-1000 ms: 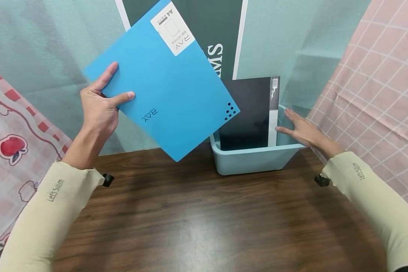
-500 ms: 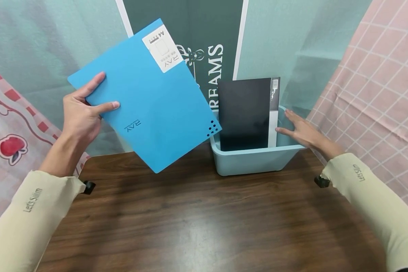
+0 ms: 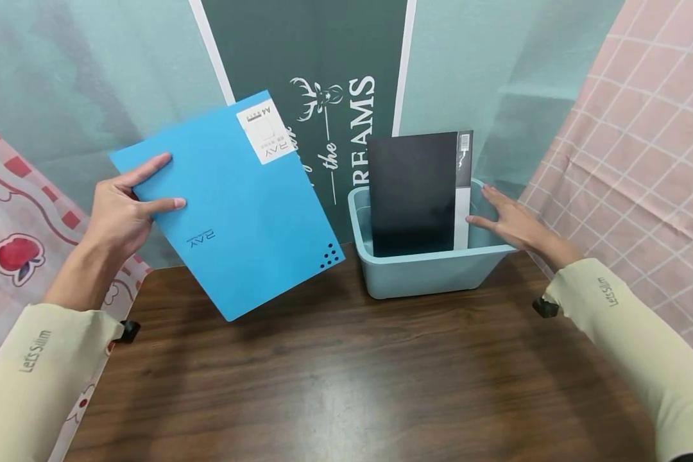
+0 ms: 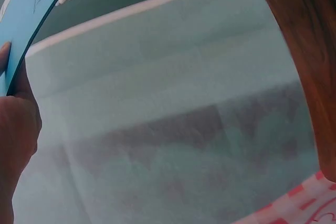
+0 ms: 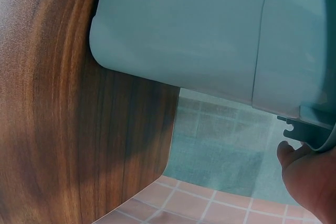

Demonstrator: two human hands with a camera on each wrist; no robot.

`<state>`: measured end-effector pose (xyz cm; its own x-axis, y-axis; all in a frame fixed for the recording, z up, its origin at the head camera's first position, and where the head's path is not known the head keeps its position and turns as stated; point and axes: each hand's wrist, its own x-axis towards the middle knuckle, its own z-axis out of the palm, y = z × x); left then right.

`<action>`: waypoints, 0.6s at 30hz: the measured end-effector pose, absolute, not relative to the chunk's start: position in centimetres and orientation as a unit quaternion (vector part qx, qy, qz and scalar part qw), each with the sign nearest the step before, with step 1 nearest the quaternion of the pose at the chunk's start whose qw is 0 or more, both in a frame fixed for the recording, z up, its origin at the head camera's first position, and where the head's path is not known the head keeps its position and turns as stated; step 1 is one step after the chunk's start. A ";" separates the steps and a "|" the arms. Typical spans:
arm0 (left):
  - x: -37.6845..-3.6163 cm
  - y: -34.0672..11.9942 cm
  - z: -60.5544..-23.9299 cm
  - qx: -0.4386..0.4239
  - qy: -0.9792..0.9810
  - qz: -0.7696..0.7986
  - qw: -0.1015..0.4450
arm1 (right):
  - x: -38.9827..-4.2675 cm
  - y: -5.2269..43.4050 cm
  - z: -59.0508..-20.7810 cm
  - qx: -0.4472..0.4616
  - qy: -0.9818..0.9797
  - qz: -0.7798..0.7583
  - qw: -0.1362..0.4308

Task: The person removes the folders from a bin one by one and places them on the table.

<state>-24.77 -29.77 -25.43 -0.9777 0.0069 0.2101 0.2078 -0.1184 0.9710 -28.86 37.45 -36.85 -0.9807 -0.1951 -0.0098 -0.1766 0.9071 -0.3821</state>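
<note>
My left hand [image 3: 124, 215] pinches the left edge of a blue A4 folder [image 3: 231, 205], thumb on its front, and holds it tilted in the air above the table's left part. The folder's edge [image 4: 26, 30] shows in the left wrist view beside my palm [image 4: 16, 129]. A black folder [image 3: 412, 192] stands upright in a light blue bin [image 3: 427, 276] at the table's back. My right hand [image 3: 508, 221] rests with straight fingers on the bin's right rim, its thumb against the black folder's pale spine. The right wrist view shows the bin's outer wall [image 5: 184, 30] and a fingertip [image 5: 289, 153] under the rim.
A dark wooden table [image 3: 346, 378] spreads in front of me. Behind it hang a teal backdrop and a dark green banner [image 3: 323, 70] with white lettering. A pink checked cloth [image 3: 641, 147] hangs at the right, and a red patterned cloth [image 3: 17, 237] at the left.
My left hand has carried the blue folder down and to the left, away from the bin. The right hand and the black folder have stayed in place.
</note>
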 end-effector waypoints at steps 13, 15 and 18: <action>-25.6 -33.8 -28.1 -0.026 -0.778 -0.627 -0.017 | -28.8 37.4 -37.0 -0.088 0.976 -0.200 0.019; -25.8 -34.3 -28.6 -0.020 -0.799 -0.601 -0.021 | -28.6 37.3 -37.0 -0.087 0.976 -0.200 0.018; -26.1 -35.0 -29.3 -0.016 -0.820 -0.570 -0.037 | -28.5 37.3 -36.9 -0.085 0.976 -0.200 0.019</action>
